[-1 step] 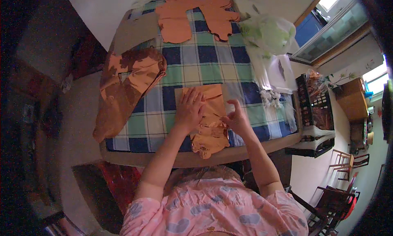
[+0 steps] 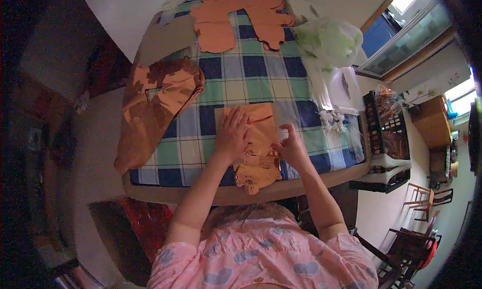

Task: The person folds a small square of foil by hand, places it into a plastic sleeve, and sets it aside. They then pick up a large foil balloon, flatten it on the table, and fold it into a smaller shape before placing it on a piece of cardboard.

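A copper-coloured foil piece, apparently a flat, uninflated foil balloon (image 2: 260, 133), lies at the table's near edge. Its upper part is a smooth rectangle; the lower part is crumpled and hangs slightly over the edge. My left hand (image 2: 233, 136) rests flat on its left side, fingers stretched out. At its right edge is my right hand (image 2: 291, 147), with index finger and thumb apart and the thumb tip touching or nearly touching the foil. The other right fingers are curled and partly hidden.
A checked cloth (image 2: 251, 83) covers the table. Flat copper foil balloons (image 2: 216, 30) lie at the far side, and a heap of foil (image 2: 160, 103) drapes over the left edge. Clear plastic bags (image 2: 329, 40) lie at far right. A black crate (image 2: 389, 123) stands beyond the right edge.
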Available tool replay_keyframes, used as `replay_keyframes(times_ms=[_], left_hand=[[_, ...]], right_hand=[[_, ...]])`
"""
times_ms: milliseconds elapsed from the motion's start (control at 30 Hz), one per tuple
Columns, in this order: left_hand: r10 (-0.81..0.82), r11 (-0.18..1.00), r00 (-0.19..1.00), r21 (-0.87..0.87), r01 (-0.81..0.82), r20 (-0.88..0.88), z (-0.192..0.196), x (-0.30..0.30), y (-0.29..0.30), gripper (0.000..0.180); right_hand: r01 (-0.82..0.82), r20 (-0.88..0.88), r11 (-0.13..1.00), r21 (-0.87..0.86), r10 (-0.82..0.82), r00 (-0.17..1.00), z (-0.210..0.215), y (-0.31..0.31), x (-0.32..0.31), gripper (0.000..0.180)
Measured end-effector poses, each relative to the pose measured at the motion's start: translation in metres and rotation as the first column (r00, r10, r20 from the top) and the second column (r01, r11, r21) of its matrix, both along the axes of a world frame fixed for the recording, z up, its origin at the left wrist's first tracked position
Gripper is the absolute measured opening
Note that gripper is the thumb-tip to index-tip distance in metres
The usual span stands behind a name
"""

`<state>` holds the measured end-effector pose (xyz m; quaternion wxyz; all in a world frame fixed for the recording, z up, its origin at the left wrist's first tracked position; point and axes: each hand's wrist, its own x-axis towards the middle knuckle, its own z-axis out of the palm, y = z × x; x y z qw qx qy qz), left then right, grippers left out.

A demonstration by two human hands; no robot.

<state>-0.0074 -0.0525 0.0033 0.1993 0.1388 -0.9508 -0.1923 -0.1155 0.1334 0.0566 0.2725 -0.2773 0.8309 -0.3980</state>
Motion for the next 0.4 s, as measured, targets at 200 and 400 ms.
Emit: replay_keyframes(times_ms=[200,400], left_hand=[[0.014,1.0,1.0,0.005,-0.014,-0.018,0.003,0.0,0.002,0.046],[0.015,0.999,1.0,-0.039,-0.014,0.02,-0.006,0.0,0.0,0.051]], right_hand=[[0.025,-0.026,0.994,-0.108,-0.028,0.999,0.0,0.006,0.011,0.039],[0.061,0.289,0.993,-0.101,-0.03,0.957,-0.019,0.009,0.001,0.038]])
